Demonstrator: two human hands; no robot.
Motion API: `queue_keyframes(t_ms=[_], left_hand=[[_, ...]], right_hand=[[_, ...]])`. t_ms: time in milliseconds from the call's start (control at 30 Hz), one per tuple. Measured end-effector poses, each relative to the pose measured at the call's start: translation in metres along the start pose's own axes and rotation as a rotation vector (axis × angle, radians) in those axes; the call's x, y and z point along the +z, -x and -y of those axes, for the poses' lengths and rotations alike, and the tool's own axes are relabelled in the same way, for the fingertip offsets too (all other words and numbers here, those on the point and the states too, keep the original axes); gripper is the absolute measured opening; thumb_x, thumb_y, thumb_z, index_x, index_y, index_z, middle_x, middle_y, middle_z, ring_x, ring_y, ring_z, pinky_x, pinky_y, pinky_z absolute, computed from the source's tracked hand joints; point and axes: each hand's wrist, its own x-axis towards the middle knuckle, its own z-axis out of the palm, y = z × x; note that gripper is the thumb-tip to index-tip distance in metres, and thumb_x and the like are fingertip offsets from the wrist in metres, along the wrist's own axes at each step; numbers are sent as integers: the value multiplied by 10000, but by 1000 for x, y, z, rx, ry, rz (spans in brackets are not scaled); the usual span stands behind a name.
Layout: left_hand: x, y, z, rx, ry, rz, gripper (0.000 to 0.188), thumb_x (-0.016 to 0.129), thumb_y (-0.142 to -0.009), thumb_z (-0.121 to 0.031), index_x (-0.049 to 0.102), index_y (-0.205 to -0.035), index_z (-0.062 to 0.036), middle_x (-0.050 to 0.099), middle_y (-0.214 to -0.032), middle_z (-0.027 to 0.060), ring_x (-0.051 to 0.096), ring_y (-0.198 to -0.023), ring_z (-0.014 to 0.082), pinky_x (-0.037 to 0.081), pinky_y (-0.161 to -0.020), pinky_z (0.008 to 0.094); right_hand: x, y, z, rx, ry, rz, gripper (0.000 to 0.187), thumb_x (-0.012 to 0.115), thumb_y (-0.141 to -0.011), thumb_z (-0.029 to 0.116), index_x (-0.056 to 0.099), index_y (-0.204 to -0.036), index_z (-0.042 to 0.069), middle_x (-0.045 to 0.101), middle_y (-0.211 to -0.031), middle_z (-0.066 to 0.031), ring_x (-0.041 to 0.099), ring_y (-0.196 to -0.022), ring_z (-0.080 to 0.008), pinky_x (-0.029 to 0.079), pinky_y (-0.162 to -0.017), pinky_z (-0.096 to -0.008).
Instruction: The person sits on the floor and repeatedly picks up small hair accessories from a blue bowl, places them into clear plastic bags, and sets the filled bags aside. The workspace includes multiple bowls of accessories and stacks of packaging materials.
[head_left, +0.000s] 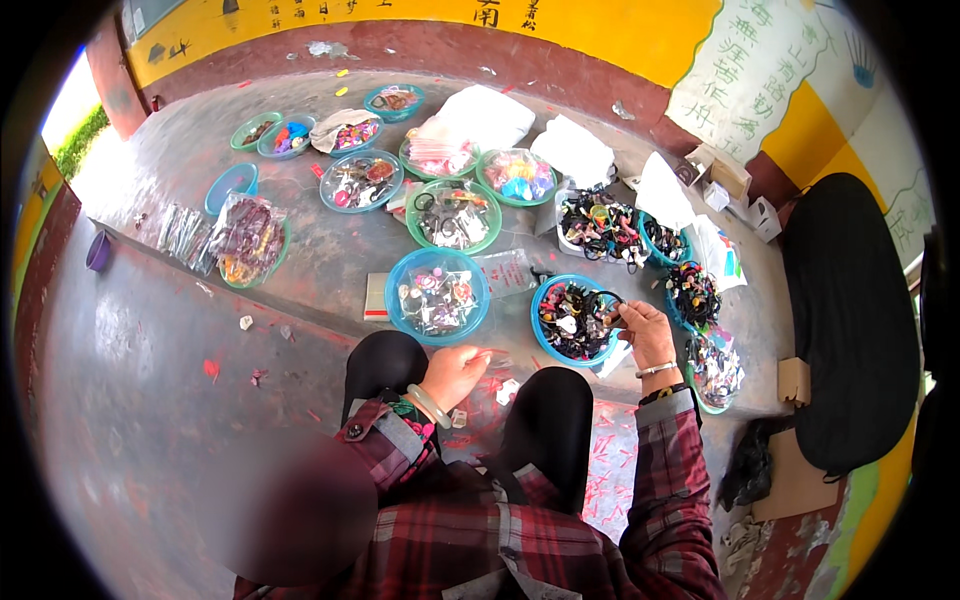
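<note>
My right hand [645, 332] is at the right rim of a blue basin [541, 338] full of dark hair ties with small coloured charms [572, 322]. Its thumb and fingers pinch a black hair tie [606, 296] over the pile. In front of my knees, my left hand [456, 374] is closed like a fist. What it holds, if anything, is hidden. Beyond the left hand stands a larger blue basin [400, 325] with clear bags of small charms [437, 300].
Several basins of small trinkets, such as a green basin [484, 245], spread across the grey ledge. White sacks [575, 150] lie behind them. A long black padded object [838, 320] leans at the right. Red scraps and a purple cup [98, 251] are on the floor at left.
</note>
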Motion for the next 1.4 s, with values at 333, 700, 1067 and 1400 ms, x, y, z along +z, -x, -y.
queue_keyframes(t_ms=[333, 700, 1067, 1400], left_hand=[[1, -1, 2, -25, -5, 7, 232, 588, -828, -189, 627, -926, 17, 645, -784, 162, 636, -723, 178, 476, -657, 285], [3, -1, 7, 55, 15, -7, 259, 550, -839, -229, 638, -918, 2, 635, -777, 170, 636, -720, 247, 475, -638, 312], [-1, 0, -3, -51, 11, 55, 222, 590, -808, -209, 642, -879, -5, 601, -698, 173, 584, -607, 230, 436, -566, 315], [-3, -1, -3, -81, 96, 125, 247, 575, -801, -208, 634, -908, 6, 614, -739, 186, 600, -679, 248, 450, -631, 321]], right_hand=[[-43, -59, -40, 91, -32, -265, 148, 672, -766, 132, 635, -818, -2, 553, -626, -15, 536, -550, -100, 429, -498, -196], [-35, -39, -18, 46, 158, -67, 134, 589, -821, 99, 625, -879, -16, 609, -717, -41, 562, -618, -92, 443, -548, -200], [73, 37, 22, 13, -75, 468, 103, 554, -853, 53, 626, -898, -4, 644, -820, -69, 604, -752, -126, 487, -692, -239], [106, 36, -20, -22, -192, 552, 128, 576, -853, 90, 624, -922, -6, 650, -871, -78, 606, -798, -135, 473, -719, -234]])
